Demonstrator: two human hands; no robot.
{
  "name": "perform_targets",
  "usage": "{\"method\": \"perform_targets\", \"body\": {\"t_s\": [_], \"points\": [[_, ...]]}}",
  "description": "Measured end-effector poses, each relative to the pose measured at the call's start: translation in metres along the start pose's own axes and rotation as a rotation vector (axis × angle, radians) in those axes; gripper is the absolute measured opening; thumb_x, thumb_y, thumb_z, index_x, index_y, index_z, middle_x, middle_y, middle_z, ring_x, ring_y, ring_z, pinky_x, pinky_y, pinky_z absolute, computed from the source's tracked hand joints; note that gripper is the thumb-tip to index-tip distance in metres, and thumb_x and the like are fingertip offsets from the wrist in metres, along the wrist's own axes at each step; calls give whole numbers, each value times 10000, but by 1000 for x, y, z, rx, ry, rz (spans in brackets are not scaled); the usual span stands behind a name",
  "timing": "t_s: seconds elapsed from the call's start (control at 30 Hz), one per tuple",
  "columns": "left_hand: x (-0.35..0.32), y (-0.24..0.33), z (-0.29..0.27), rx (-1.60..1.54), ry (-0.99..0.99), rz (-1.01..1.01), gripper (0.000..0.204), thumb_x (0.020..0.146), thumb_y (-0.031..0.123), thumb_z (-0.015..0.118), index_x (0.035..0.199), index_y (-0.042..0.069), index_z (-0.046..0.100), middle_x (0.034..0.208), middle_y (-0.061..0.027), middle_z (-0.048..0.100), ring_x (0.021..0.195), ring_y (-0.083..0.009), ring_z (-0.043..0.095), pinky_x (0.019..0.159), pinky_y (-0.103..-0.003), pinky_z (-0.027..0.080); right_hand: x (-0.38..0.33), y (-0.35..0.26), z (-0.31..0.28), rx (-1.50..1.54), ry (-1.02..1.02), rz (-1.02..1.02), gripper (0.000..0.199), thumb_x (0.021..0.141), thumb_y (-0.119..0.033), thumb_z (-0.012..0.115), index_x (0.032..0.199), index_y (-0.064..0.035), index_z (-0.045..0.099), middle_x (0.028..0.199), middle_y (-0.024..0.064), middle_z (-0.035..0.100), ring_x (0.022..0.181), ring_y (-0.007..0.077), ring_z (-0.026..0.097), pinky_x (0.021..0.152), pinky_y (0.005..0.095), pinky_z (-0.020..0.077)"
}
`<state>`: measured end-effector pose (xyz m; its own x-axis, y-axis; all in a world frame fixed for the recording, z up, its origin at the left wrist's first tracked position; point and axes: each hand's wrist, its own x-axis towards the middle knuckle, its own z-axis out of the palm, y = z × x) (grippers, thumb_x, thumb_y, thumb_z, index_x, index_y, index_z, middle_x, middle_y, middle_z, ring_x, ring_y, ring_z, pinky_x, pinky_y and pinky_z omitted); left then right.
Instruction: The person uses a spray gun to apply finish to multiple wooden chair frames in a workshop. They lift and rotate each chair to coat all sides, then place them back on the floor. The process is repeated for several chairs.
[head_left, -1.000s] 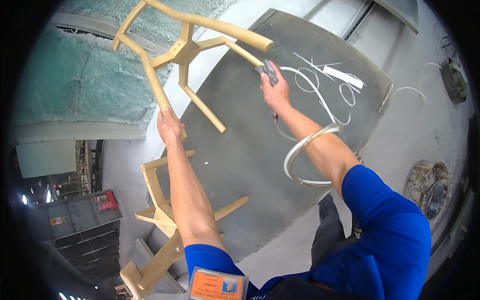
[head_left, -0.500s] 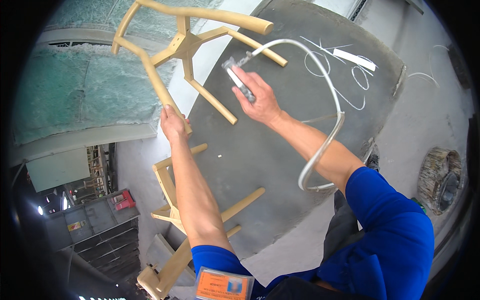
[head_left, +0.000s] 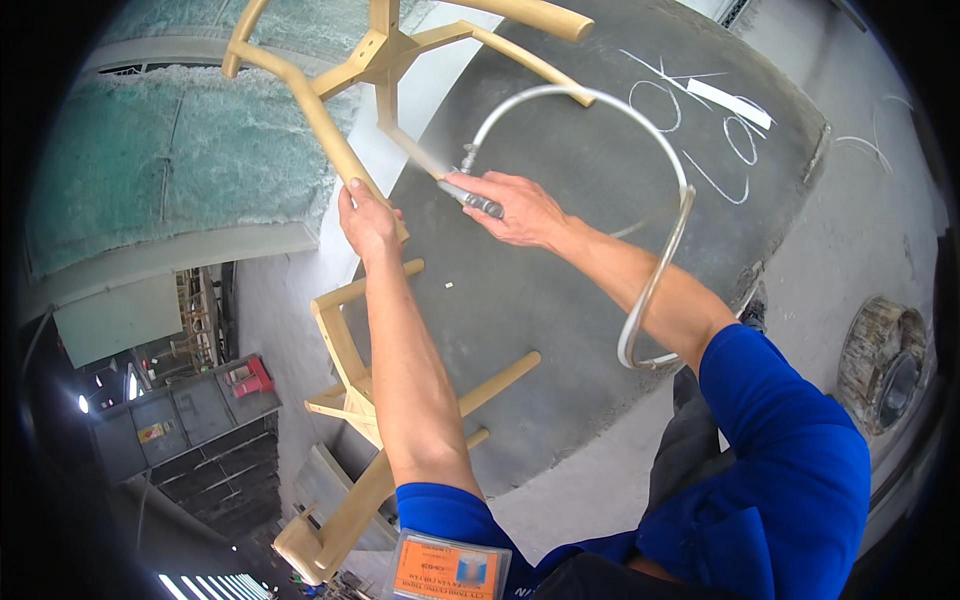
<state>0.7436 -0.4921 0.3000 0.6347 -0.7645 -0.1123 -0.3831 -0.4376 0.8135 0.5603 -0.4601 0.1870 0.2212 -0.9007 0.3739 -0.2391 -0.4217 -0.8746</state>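
My left hand (head_left: 368, 222) is closed around the lower end of a leg of a bare pale-wood chair frame (head_left: 330, 130). The frame is held up at the upper left, and its top runs out of view. In my right hand (head_left: 528, 212) is a small metal air gun (head_left: 474, 199) fed by a pale hose (head_left: 548, 93). The gun's front end is close to another leg of the frame, where a whitish blur covers the wood. From the gun the hose loops over to the right and hangs by my right forearm.
Below my left forearm stands a second wooden frame (head_left: 345, 345) on the grey surface (head_left: 560, 300). Water runs down a green panel (head_left: 190, 160) at the left. White lines and a white strip (head_left: 728, 103) mark the far right of the surface. A crusted round container (head_left: 880, 350) is at the right.
My right hand has lowered the air gun and turned it toward the frame's leg. A whitish blur has appeared there. The view has shifted slightly, and my left hand keeps its grip.
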Motion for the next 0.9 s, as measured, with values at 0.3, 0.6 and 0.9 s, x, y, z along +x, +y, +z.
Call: {"method": "perform_targets", "body": {"t_s": [0.3,0.6,0.9], "points": [[-25,-8,2,75,52,27,543,1086,452,416,1503,109,475,897,-120,650,601,-189,609,584,-342,518,31,-9,44,1241,623,821,225,1054,-277,586,1198,-122,511,890,40,633,699,122,653,424,256,436],[-36,-8,7,66,79,11,537,1083,465,417,1504,138,480,969,-109,660,678,-191,628,669,-357,534,-101,-21,34,842,541,1218,533,1050,-245,582,1552,-251,404,928,8,598,737,97,611,451,256,445],[-49,-13,7,80,67,12,564,1082,468,413,1538,138,438,1018,-126,665,700,-191,630,704,-360,535,-17,28,-46,934,813,457,574,1041,-257,588,1569,-151,388,931,46,639,772,119,659,433,249,481]]}}
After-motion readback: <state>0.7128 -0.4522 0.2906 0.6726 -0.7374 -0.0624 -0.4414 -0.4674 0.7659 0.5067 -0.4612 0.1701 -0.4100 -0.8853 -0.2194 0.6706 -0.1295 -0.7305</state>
